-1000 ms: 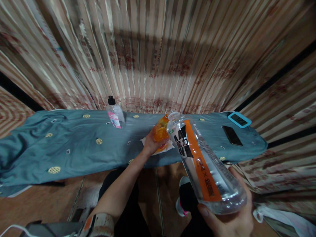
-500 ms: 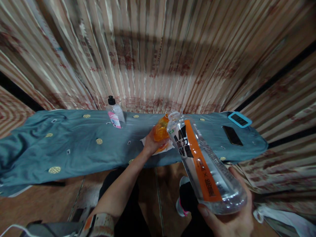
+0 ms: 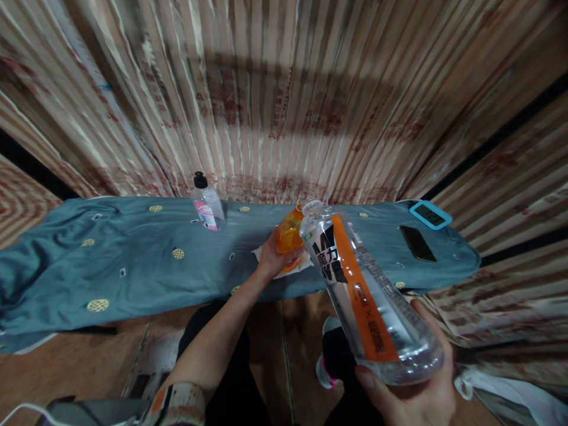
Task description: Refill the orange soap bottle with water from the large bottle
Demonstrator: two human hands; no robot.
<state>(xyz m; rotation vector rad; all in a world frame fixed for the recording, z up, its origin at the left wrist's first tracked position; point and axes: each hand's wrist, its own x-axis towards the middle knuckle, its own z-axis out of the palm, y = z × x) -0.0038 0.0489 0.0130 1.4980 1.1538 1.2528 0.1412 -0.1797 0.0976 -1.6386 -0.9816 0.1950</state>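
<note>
Right hand is gripping clear bottle, left hand is pinching orange bottle; if either is wobbling, liquid may be spilling.

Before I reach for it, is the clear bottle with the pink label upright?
Upright: the clear bottle stands with its black cap on top.

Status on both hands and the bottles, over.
Left hand gripping orange bottle. Right hand holding large clear bottle, tilted, mouth at the orange bottle's top. Pump-free black-capped bottle stands aside, not in the way.
</note>
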